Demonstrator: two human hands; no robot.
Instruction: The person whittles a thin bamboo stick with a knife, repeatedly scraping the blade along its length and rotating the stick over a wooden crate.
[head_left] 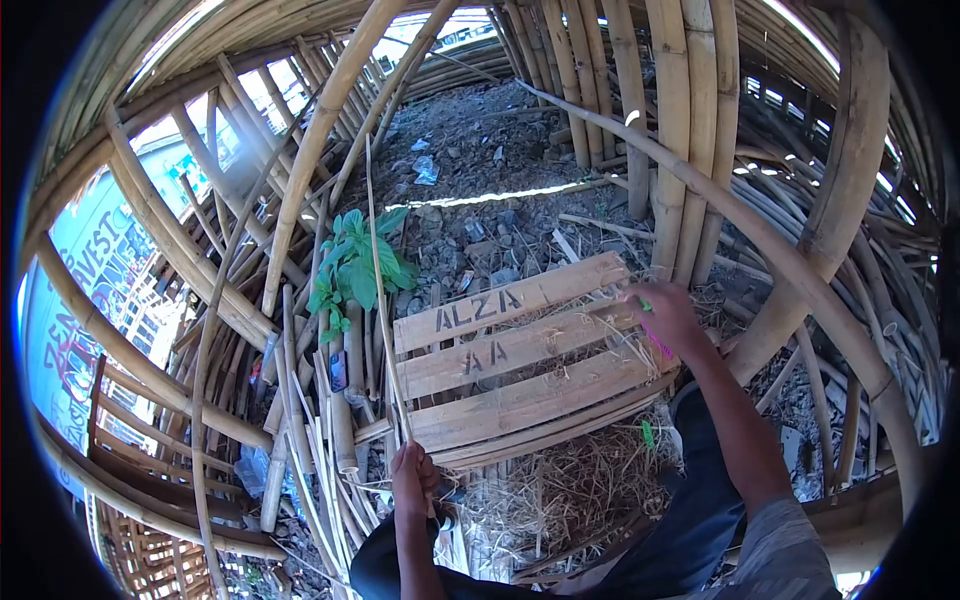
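Note:
My left hand (412, 477) is closed around the lower end of a long thin bamboo strip (379, 270), which rises upright past the left side of a wooden slatted crate (500, 355). The crate's slats carry stencilled black letters. At the crate's right end, my right hand (664, 312) is closed, with bright green and pink bits (657, 343) showing at its fingers. What exactly it grips is too small to tell. Dry straw-like shavings (570, 490) lie below the crate, between my legs.
Bamboo poles (685, 130) stand at the back right, and a slanting pole (740, 215) crosses the right side. A leafy green plant (358, 262) grows behind the crate. Several cut bamboo pieces (290, 400) are heaped at left. A bamboo lattice wall (150, 215) encloses the left.

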